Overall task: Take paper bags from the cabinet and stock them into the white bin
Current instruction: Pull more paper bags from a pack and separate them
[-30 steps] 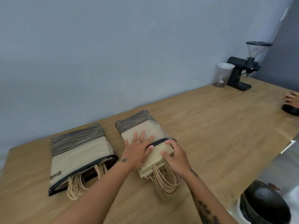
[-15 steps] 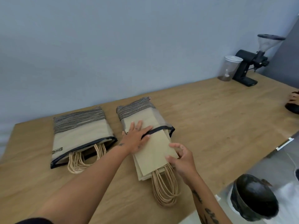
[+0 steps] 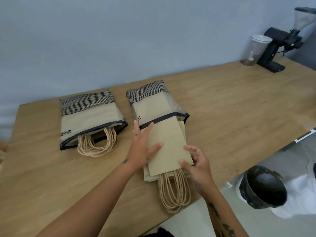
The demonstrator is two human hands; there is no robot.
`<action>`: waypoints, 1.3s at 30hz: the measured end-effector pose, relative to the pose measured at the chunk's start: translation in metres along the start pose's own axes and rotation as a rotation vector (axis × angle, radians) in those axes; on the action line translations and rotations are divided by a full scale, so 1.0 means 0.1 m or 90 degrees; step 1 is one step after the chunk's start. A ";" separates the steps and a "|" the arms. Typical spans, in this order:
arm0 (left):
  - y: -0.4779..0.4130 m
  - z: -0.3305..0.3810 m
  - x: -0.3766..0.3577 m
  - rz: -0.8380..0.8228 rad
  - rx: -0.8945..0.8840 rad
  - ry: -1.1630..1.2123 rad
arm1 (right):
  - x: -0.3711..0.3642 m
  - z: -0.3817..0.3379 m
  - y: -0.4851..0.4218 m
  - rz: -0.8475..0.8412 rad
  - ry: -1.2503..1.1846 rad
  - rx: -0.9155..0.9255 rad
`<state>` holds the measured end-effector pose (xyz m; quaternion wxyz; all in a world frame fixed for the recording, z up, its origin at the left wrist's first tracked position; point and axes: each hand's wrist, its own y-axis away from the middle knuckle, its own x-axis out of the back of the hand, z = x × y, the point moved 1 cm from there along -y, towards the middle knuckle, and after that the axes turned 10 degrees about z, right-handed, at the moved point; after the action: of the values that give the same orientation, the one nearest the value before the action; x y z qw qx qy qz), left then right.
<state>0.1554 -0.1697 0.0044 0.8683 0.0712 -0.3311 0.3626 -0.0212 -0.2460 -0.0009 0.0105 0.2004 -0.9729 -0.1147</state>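
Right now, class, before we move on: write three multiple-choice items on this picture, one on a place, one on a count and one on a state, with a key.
1. Where does the coffee grinder stand?
A) at the far right of the table, by the wall
B) between the two pouches
C) on the floor

2. How many striped pouches lie on the table?
A) one
B) two
C) four

3. How does the stack of paper bags lie in the right pouch?
A) fully inside
B) sticking partly out
C) wholly outside it

Key:
1 A: it stands at the far right, beside a clear container.
2 B: there is only the left pouch and the right pouch.
3 B: the stack juts past the pouch's black rim. The left hand lies flat on it and the right hand grips its near corner.
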 end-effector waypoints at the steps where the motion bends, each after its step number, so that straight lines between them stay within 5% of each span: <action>1: 0.05 0.00 -0.02 -0.003 0.010 0.020 | -0.01 0.01 0.01 -0.011 0.012 0.007; 22: 0.58 -0.20 0.50 0.021 0.074 0.139 | -0.45 0.11 0.60 -0.136 0.043 0.016; 33: 0.64 -0.41 0.52 -0.014 0.140 0.066 | -0.69 0.05 0.45 -0.193 0.140 0.028; 39: 0.70 -0.43 0.50 -0.010 0.082 -0.044 | -0.67 -0.09 0.44 -0.219 0.164 0.050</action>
<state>0.1562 -0.0742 -0.0058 0.8527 0.1419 -0.3366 0.3734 0.0244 -0.1826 0.0196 0.1071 0.3770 -0.9186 -0.0504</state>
